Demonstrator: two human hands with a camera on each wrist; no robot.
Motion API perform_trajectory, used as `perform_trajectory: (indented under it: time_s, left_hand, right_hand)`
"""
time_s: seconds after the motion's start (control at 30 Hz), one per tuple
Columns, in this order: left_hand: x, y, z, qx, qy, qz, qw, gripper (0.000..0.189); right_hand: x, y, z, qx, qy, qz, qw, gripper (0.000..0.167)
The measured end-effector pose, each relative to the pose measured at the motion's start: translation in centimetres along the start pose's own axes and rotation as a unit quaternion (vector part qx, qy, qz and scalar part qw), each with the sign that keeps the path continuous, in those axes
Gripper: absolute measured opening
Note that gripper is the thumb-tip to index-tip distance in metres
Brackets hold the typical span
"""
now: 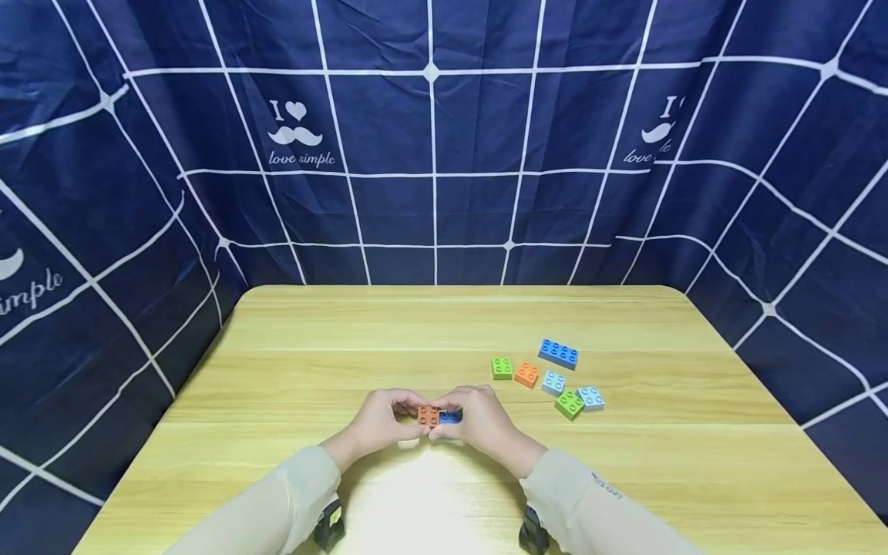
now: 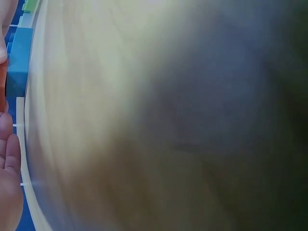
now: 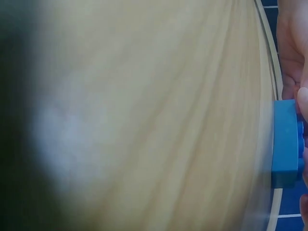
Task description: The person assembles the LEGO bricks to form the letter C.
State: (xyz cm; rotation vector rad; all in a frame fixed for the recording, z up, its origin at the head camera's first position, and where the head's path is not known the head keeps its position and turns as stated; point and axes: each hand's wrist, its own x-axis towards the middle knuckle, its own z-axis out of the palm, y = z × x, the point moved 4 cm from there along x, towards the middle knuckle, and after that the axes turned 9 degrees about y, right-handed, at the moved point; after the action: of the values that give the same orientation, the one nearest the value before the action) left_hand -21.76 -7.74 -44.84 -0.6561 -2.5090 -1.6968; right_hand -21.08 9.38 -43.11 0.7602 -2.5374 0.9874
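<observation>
Both hands meet over the front middle of the table. My left hand point(image 1: 378, 420) pinches a square orange toy brick point(image 1: 428, 415) between thumb and fingers. Against it, my right hand point(image 1: 484, 420) grips a blue toy brick point(image 1: 451, 417), whose studs show just right of the orange one. The orange brick sits over the blue brick's left end. In the right wrist view, the blue brick point(image 3: 285, 144) shows its long smooth side at the right edge. The left wrist view catches the blue brick point(image 2: 20, 62) with a sliver of the orange brick point(image 2: 3, 86) beside it.
Right of the hands lie loose bricks: a long blue one point(image 1: 558, 353), a green one point(image 1: 502, 368), an orange one point(image 1: 526, 375), a pale blue one point(image 1: 553, 382), another green point(image 1: 569, 405) and another pale blue point(image 1: 591, 398). A dark-blue gridded curtain point(image 1: 388, 208) surrounds the wooden table point(image 1: 312, 331).
</observation>
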Motion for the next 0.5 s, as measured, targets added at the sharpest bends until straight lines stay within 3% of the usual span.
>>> perform_trajectory:
  time_s: [0.3, 0.5]
  left_hand:
    - [0.1, -0.1, 0.1, 0.03, 0.001, 0.015, 0.9995, 0.029]
    - [0.1, 0.1, 0.3, 0.036, 0.005, 0.013, 0.9993, 0.029]
  right_hand:
    - [-1.0, 1.3, -0.9, 0.043, -0.021, 0.054, 0.9974, 0.06]
    - [-2.0, 3.4, -3.9, 0.047, 0.025, 0.108, 0.9928, 0.054]
